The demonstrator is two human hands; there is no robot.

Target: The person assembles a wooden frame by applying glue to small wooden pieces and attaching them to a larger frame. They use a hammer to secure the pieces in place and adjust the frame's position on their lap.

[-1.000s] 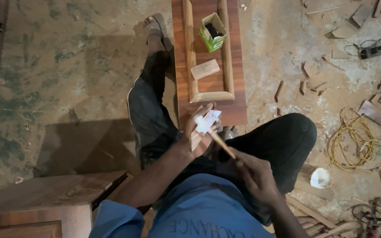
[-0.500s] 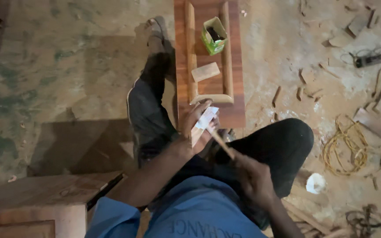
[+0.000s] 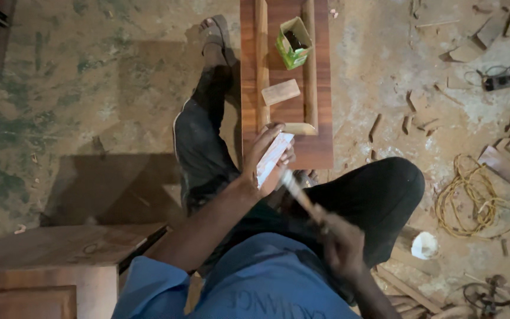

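My left hand grips a small white piece, held upright over my lap. My right hand holds a thin wooden-handled stick tool whose tip meets the white piece's lower edge; the hand is blurred. Just beyond lies a brown wooden board with a raised frame of light strips. On the board sit a small wooden block and an open green carton. My legs stretch along the board's left and right sides.
A wooden cabinet or table top stands at lower left. A coil of yellow cord, wood scraps, a power strip and a white cup-like object lie on the dusty floor at right.
My left hand with the white piece has shifted slightly toward the board. The right hand and stick have dropped lower and moved in a quick stroke.
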